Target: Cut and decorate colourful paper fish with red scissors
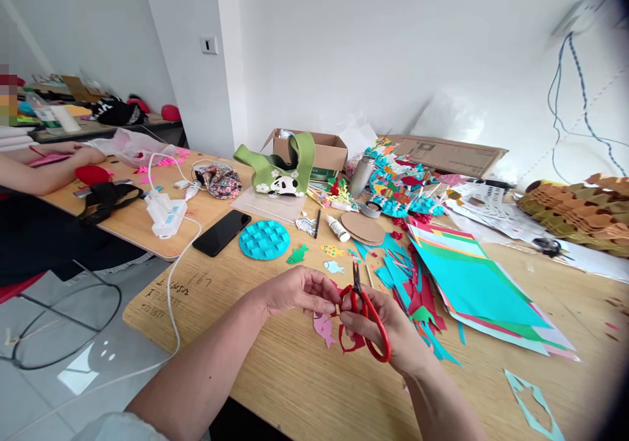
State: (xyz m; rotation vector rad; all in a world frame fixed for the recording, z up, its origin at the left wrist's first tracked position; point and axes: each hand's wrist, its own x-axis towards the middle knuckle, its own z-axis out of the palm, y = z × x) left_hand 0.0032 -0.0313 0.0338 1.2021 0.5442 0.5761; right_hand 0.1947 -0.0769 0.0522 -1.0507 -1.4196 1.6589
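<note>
My right hand (386, 326) is closed around red-handled scissors (378, 329), their dark blades pointing away from me. Close beside it, my left hand (309, 289) pinches a piece of red paper, mostly hidden by the fingers. Below the hands are a pink paper fish (324, 329) and a cut red paper strip (350, 346). Just beyond, a light blue paper fish (333, 267), a yellow spotted paper fish (332, 251) and a green paper fish (297, 254) lie on the wooden table (280, 375).
Coloured paper sheets (496, 290) and paper scraps (398, 270) lie to the right. Beyond the hands are a blue woven disc (264, 239), phone (222, 232), glue bottle (338, 228) and green panda bag (280, 175). A white cable runs from a power strip (167, 217); another person's arm (44, 169) rests at left.
</note>
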